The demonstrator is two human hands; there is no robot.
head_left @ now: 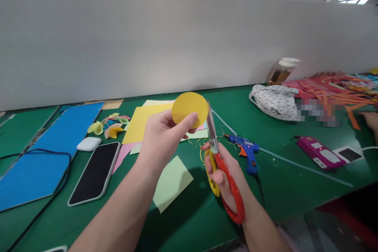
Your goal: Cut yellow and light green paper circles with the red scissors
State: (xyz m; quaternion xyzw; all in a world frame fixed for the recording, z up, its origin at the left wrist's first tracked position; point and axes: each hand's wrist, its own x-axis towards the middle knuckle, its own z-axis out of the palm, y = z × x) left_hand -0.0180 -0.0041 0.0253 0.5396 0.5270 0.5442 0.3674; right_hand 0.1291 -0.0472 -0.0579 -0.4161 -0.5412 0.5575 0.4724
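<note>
- The right hand [233, 165] was closed around the handles of the scissors [212, 126], blades upright and nearly together.
- The left hand [158, 138] pinched the yellow disc [189, 106], thumb on its face, its right edge just beside the blades. A slip there might have nicked the rim or fingertips.
- The pale green sheet [174, 183] lay below on the counter [277, 189], likely to slide if a wrist brushed it.
- The blue glue gun [251, 147], red light showing, pointed its nozzle towards the right hand; if hot, a stray knuckle could have been burnt.
- Farther right, the magenta case [319, 151] bore pale patches; no brand or writing was readable.
</note>
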